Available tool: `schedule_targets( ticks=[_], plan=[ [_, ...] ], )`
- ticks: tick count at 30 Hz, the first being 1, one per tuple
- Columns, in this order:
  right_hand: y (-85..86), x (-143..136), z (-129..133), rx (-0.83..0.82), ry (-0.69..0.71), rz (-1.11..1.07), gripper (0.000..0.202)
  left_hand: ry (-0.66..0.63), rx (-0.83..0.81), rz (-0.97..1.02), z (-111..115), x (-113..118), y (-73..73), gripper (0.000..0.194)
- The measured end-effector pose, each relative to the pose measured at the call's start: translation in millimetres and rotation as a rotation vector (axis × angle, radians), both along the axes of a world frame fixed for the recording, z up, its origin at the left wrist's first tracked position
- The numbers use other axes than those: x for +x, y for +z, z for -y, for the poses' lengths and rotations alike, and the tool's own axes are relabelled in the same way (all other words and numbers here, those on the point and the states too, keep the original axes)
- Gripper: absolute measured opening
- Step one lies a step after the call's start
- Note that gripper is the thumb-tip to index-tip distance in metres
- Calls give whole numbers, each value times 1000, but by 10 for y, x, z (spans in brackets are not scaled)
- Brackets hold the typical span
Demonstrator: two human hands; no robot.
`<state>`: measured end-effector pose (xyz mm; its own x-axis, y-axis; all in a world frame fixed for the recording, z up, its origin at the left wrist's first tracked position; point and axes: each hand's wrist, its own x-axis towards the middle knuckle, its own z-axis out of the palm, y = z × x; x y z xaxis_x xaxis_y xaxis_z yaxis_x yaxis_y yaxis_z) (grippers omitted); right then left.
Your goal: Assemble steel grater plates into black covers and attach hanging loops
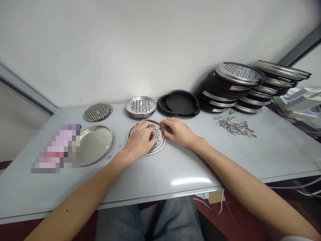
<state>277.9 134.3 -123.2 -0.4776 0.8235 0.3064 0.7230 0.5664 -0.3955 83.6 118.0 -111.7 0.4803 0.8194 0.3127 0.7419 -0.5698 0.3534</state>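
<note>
In front of me on the table lies a round metal tray [163, 144] with a perforated grater disc [158, 134] inside its rim. My left hand [140, 135] rests on the disc from the left, fingers curled, covering much of it. At the right rim, my right hand [178, 131] has its thumb and fingertips closed on the edge of the tray. Just behind stands a short stack of metal trays with a grater disc [140, 106] on top. Further left are loose grater discs [98, 112] and plain shallow metal trays [96, 144].
Black round holders [182, 103] lie stacked by the wall. Tall leaning stacks of assembled graters [238, 73] stand at the back right, with a pile of metal carabiner clips [235, 127] in front. A pixelated pinkish object [56, 147] lies at left, near the table's front edge [160, 195].
</note>
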Motion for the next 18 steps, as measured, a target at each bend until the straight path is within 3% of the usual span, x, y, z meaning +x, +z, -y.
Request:
schedule_targets(
  ticks=[18],
  plan=[
    [-31,-67,26,-70,-60,-26,21,-34,3,-111,-23,-51,7,17]
  ],
)
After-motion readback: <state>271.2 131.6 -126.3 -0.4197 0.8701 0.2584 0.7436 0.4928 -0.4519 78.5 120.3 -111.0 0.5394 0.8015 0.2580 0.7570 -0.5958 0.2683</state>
